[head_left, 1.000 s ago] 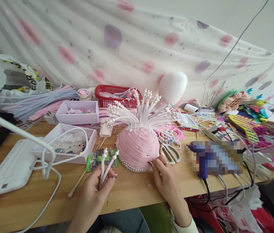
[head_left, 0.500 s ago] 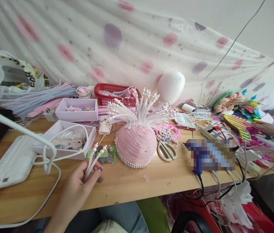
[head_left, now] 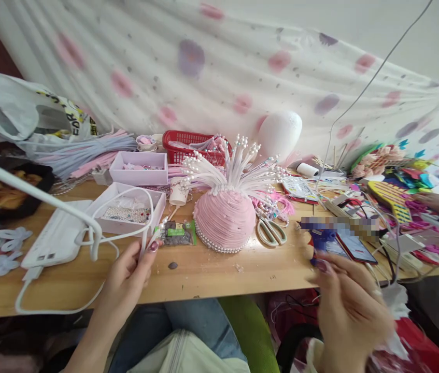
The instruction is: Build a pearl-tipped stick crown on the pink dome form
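Note:
My left hand (head_left: 129, 274) is closed on a few white pearl-tipped stems (head_left: 150, 243), held over the wooden table's (head_left: 211, 277) front edge beside a small green packet of beads (head_left: 176, 233). A pink dome (head_left: 225, 220) ringed with pearls stands in the middle, with a spray of white pearl-tipped stems (head_left: 235, 171) rising from its top. My right hand (head_left: 345, 305) is blurred at the lower right, its fingertips close to a blue glue gun (head_left: 322, 241) and a phone (head_left: 353, 248). I cannot make out whether it grips anything.
Scissors (head_left: 271, 230) lie right of the dome. White boxes of beads (head_left: 131, 212), a red basket (head_left: 188, 142) and a white foam egg (head_left: 279, 134) stand behind. A white lamp arm (head_left: 36, 197) and cable cross the left. Another person's hand (head_left: 437, 204) works among craft clutter at right.
My right hand left the dome, dropped out of view, and has come back at the lower right near the glue gun. My left hand keeps the stems. The view has shifted slightly.

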`<move>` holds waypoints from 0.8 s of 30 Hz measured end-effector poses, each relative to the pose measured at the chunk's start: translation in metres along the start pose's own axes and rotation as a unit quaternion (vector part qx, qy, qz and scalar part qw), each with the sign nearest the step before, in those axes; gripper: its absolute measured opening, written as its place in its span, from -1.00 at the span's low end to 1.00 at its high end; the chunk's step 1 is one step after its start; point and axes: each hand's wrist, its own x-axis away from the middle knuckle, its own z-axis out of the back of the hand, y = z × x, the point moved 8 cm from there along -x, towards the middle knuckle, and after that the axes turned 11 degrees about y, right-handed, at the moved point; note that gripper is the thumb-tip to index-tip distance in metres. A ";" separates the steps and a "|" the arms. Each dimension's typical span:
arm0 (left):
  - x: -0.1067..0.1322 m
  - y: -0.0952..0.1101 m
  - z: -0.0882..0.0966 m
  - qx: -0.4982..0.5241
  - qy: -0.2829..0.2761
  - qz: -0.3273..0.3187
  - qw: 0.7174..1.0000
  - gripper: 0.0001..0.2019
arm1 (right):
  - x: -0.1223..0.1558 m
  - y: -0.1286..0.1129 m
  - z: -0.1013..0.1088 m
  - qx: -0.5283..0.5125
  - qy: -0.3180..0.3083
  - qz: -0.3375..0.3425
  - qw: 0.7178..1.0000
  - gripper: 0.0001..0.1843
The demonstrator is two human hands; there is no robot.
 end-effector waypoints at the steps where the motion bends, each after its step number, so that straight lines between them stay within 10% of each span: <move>1: 0.001 -0.003 0.004 0.012 0.003 0.010 1.000 -0.50 | 0.001 -0.002 -0.022 -0.023 -0.036 -0.003 0.999 -0.93; 6: 0.011 -0.011 0.014 -0.095 0.035 -0.037 0.994 -0.53 | 0.027 0.004 -0.114 -0.079 -0.230 -0.053 0.969 -0.33; 13: 0.016 0.003 -0.028 -0.342 0.029 -0.220 0.913 -0.84 | 0.036 -0.040 -0.110 -0.011 -0.097 0.061 0.993 -0.55; 18: 0.005 0.002 -0.018 -0.364 0.052 -0.234 0.900 -0.80 | 0.046 -0.081 -0.141 -0.144 -0.274 0.076 0.948 -0.78; 24: 0.001 -0.001 -0.002 -0.412 0.055 -0.187 0.890 -0.70 | 0.070 -0.100 -0.213 0.022 -0.479 0.181 0.859 -0.77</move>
